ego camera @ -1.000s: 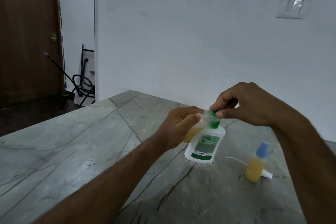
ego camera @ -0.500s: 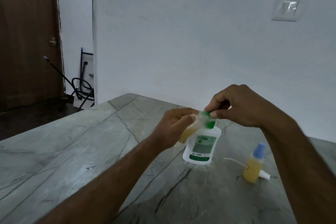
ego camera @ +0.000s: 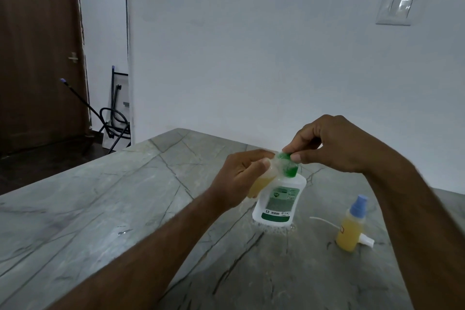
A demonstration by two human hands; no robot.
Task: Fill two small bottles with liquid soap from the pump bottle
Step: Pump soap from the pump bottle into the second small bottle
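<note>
Here the left hand (ego camera: 239,176) grips a small clear bottle (ego camera: 261,178) holding yellow liquid, tilted against the green pump head (ego camera: 289,165) of the white pump bottle (ego camera: 279,202), while the right hand (ego camera: 334,145) pinches that pump head from above between thumb and fingers. The pump bottle stands on the grey stone table (ego camera: 100,209) towards its far edge, and nearer the right edge, well apart, stands a second small bottle (ego camera: 351,226) of yellow liquid with a blue cap, a white pump part with a thin tube (ego camera: 366,240) lying just beside it
</note>
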